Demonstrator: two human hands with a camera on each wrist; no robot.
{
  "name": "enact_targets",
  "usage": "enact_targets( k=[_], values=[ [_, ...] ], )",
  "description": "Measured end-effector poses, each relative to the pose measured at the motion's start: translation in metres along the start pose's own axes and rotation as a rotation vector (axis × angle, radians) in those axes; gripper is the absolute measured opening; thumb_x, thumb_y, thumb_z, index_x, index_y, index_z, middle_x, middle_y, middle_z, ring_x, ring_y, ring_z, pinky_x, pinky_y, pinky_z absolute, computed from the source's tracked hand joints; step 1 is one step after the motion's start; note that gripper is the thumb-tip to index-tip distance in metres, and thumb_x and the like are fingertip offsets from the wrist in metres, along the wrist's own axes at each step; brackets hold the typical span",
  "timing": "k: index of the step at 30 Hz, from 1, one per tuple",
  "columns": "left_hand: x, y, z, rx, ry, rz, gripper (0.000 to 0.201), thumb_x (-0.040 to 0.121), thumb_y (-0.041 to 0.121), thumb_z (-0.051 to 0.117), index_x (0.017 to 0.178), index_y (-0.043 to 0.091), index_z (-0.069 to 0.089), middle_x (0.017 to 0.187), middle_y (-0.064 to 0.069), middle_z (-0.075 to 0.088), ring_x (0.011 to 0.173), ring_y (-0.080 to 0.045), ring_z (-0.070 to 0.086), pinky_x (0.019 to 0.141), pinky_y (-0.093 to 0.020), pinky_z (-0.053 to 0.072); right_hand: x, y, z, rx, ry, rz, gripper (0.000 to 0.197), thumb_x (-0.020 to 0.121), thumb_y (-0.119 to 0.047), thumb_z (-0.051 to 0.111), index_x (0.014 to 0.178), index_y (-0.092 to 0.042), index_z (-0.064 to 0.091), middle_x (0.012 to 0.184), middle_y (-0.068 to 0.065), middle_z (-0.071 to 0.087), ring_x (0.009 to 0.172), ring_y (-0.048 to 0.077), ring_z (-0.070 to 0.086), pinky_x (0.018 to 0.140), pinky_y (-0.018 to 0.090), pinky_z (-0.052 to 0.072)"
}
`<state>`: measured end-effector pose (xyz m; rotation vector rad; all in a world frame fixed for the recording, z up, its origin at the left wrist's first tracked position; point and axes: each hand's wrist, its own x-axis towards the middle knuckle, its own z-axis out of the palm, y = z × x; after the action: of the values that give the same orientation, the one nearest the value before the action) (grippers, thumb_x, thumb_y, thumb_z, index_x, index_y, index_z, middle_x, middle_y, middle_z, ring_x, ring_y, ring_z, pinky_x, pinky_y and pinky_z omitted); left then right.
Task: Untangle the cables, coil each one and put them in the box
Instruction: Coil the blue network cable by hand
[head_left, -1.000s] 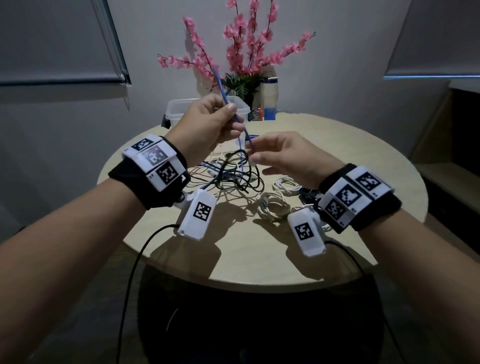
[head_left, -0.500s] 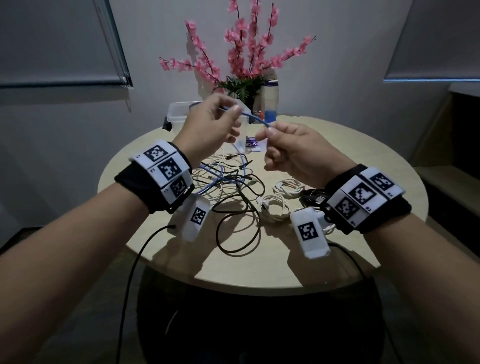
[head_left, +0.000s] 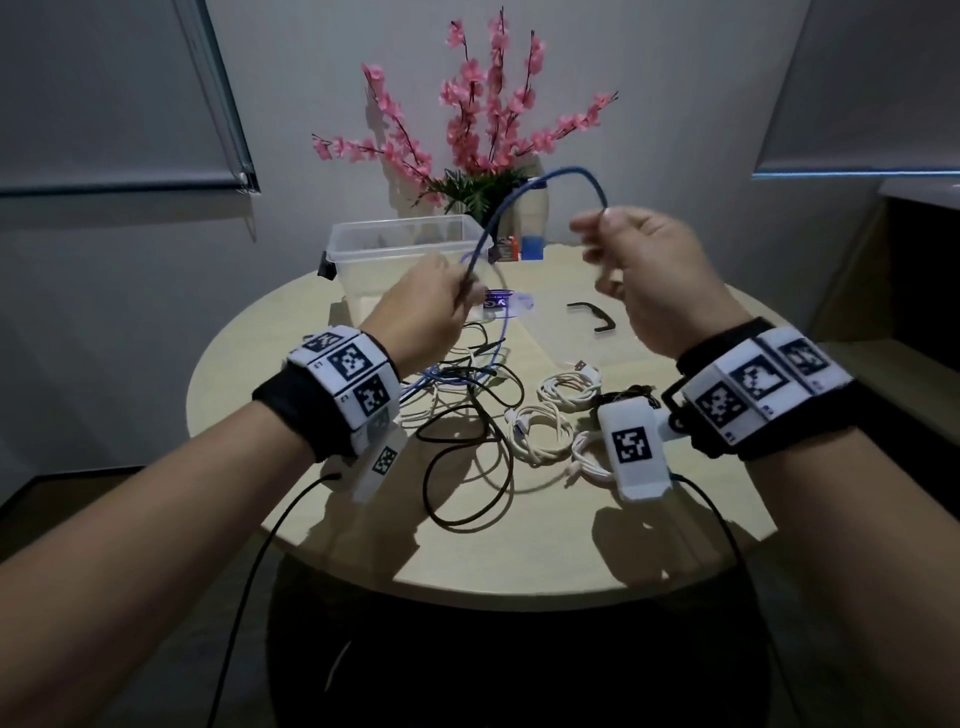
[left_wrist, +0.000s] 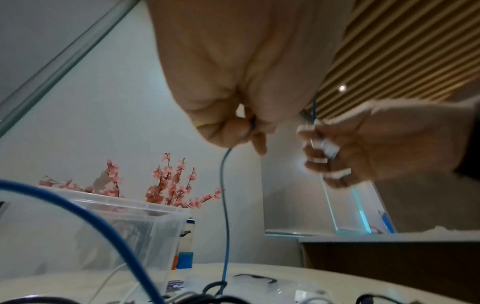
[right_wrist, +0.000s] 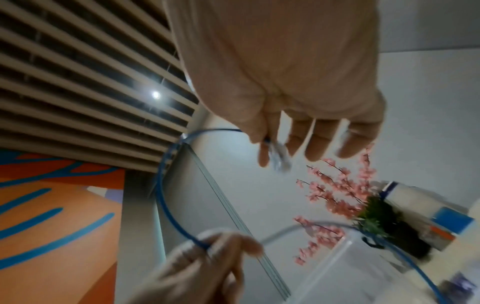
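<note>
A blue cable arches in the air between my two hands above the round table. My left hand grips it low, near the clear plastic box. My right hand pinches its free end by the clear plug between thumb and forefinger, the other fingers straight. From the left hand the blue cable drops into a tangle of black and white cables on the table. Three coiled white cables lie to the right of the tangle.
A vase of pink blossom and a white bottle stand behind the box. A short black strap and a small blue-printed packet lie on the far half of the table. A low shelf is at the right.
Both hands have moved apart. The right hand went up and right with the blue cable's end, drawing it into a high arch. The left hand dropped lower toward the box.
</note>
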<state>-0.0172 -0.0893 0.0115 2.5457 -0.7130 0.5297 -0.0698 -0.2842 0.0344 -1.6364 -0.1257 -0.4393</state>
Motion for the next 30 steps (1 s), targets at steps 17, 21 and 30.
enact_targets(
  k=[17,21,30],
  values=[
    [0.001,0.027,-0.004,-0.636,0.117,0.189,0.007,0.097,0.017,0.05,0.103,0.017,0.055,0.062,0.001,0.059,0.052,-0.005,0.052,0.052,-0.015,0.043,-0.005,0.018,0.012,0.242,-0.074,0.272,0.022,0.088,0.012,0.047,0.094,-0.007,0.056,0.067,0.009,0.055,0.054,0.014,0.05,0.051,0.02,0.039],
    [0.004,0.027,-0.001,-0.58,0.103,0.118,0.022,0.1,0.015,0.043,0.113,0.012,0.06,0.06,-0.002,0.058,0.047,0.001,0.05,0.05,-0.011,0.039,-0.01,0.015,0.014,0.187,-0.189,0.178,0.025,0.084,0.016,0.051,0.094,-0.002,0.063,0.07,0.005,0.064,0.062,0.011,0.061,0.058,0.017,0.047],
    [0.001,0.031,-0.011,-0.562,0.104,-0.025,0.027,0.101,0.023,0.039,0.093,0.016,0.065,0.055,-0.01,0.045,0.042,0.004,0.04,0.046,-0.016,0.029,-0.004,0.022,0.012,-0.313,-0.035,-0.073,0.03,0.08,0.002,0.066,0.089,-0.026,0.07,0.086,-0.006,0.065,0.078,0.005,0.057,0.074,0.023,0.049]
  ],
)
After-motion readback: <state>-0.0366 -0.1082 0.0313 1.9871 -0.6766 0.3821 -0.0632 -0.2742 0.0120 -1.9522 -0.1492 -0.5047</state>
